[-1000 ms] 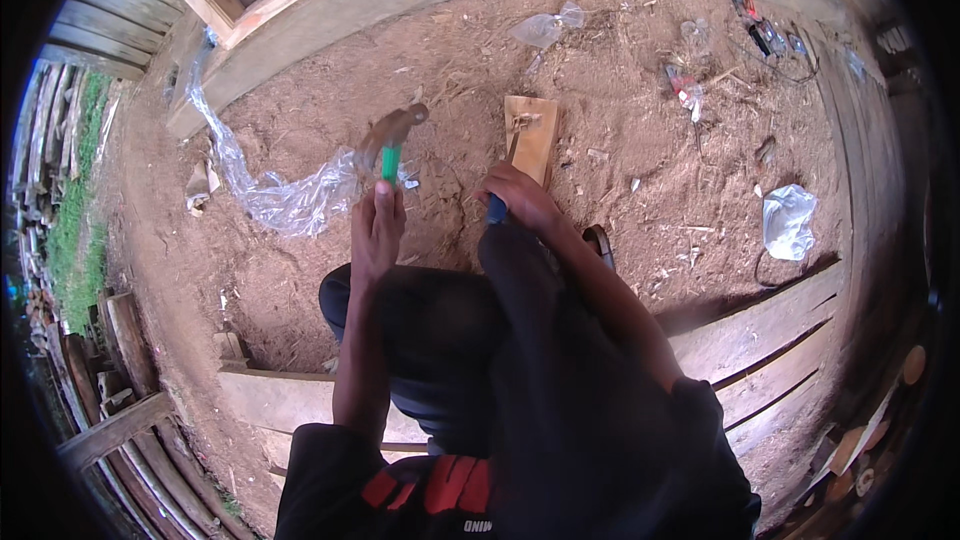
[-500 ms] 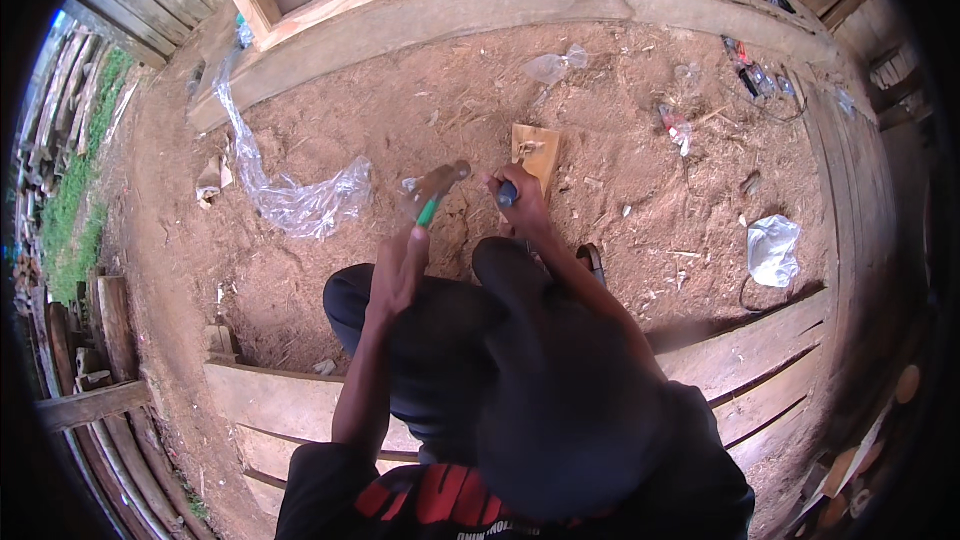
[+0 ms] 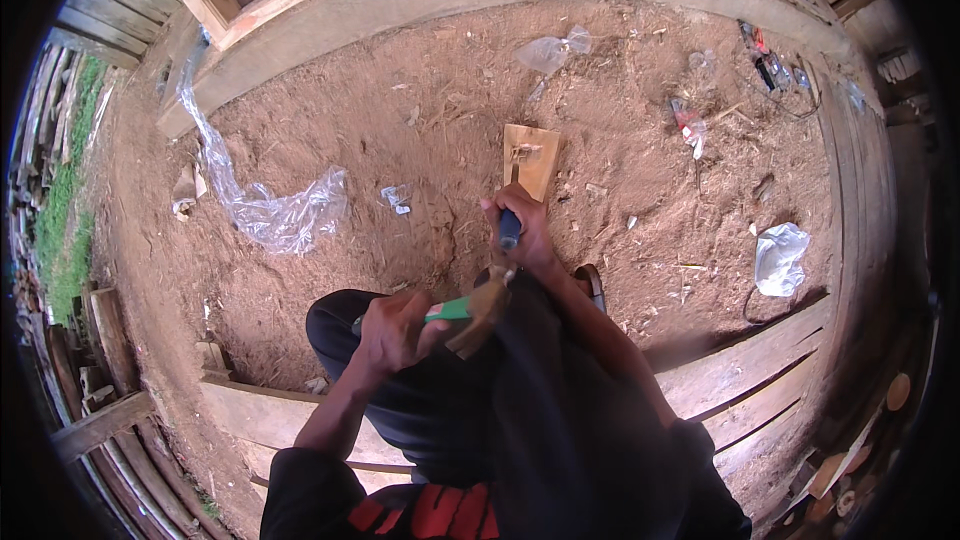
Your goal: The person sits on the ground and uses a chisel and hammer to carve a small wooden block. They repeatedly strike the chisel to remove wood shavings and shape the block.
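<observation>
My left hand [image 3: 395, 328] is wrapped round the green handle of a hammer [image 3: 455, 310], whose blurred metal head lies over my dark-trousered lap, a little below my other hand. My right hand [image 3: 528, 240] grips the dark handle of a chisel [image 3: 510, 227], the handle's butt end facing up toward me. Under the chisel, a light-brown wooden board [image 3: 542, 155] slopes away from me, with a narrow dark cut and curled shavings on its far part. My fingers hide the near end of the board, and the blade's tip is hard to make out.
Sawdust-covered ground [image 3: 400, 130] spreads around. Clear plastic sheeting [image 3: 290, 210] lies left, a plastic bag [image 3: 553, 50] beyond the board, and a white bag [image 3: 780, 258] right. Wooden planks [image 3: 750, 360] run behind me; a long beam [image 3: 380, 15] bounds the far side.
The hammer has swung down and right, its head now close to the chisel's butt end. My right hand stays on the chisel at the board. The view has shifted slightly.
</observation>
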`<state>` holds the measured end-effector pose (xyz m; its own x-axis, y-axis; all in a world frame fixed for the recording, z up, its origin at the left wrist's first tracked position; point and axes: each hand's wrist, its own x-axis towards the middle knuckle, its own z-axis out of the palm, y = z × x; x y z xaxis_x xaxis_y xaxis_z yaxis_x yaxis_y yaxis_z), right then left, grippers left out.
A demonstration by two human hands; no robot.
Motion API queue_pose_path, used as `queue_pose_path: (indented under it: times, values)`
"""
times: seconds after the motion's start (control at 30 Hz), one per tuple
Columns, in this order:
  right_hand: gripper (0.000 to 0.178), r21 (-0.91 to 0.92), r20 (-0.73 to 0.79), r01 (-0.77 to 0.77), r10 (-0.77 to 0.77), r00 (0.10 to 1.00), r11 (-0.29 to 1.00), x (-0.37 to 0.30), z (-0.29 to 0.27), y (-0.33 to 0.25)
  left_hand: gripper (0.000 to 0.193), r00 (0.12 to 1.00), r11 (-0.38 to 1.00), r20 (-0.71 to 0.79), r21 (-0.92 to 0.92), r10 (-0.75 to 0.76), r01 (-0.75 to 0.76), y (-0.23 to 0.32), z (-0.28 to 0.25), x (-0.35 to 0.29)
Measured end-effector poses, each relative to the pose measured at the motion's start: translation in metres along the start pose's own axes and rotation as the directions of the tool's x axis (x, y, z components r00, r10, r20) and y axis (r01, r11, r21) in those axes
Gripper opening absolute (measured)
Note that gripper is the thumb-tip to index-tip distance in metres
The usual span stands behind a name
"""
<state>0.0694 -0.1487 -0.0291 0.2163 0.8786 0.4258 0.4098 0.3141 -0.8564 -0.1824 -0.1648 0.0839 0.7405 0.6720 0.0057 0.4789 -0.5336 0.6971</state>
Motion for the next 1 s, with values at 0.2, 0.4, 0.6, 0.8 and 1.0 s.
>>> queue_pose_path:
  times: [0.2, 0.4, 0.6, 0.8, 1.0]
  values:
    - [0.024, 0.046, 0.009, -0.039, 0.039, 0.999, 0.998, 0.003, -0.002, 0.007, 0.04, 0.999, 0.995, 0.026, 0.1, 0.027, -0.03, -0.012, 0.015, 0.024]
    - [0.025, 0.036, 0.045, -0.01, 0.008, 0.999, 0.999, -0.002, -0.003, 0.006, 0.036, 0.999, 0.993, 0.041, 0.12, 0.002, -0.007, -0.023, 0.022, 0.016]
    - [0.026, 0.018, 0.057, -0.057, 0.055, 0.997, 0.998, -0.002, -0.001, 0.004, 0.043, 0.997, 0.993, -0.033, 0.101, 0.067, -0.063, -0.023, 0.03, 0.012]
    - [0.026, 0.034, 0.018, -0.076, 0.076, 0.997, 0.996, -0.001, 0.002, 0.004, 0.042, 0.971, 0.965, -0.014, 0.112, 0.239, -0.236, -0.031, 0.028, 0.012]
    - [0.027, -0.013, 0.019, -0.018, 0.019, 1.0, 1.0, 0.007, 0.001, 0.003, 0.041, 0.947, 0.947, -0.086, -0.069, 0.309, -0.315, -0.022, 0.016, 0.014]
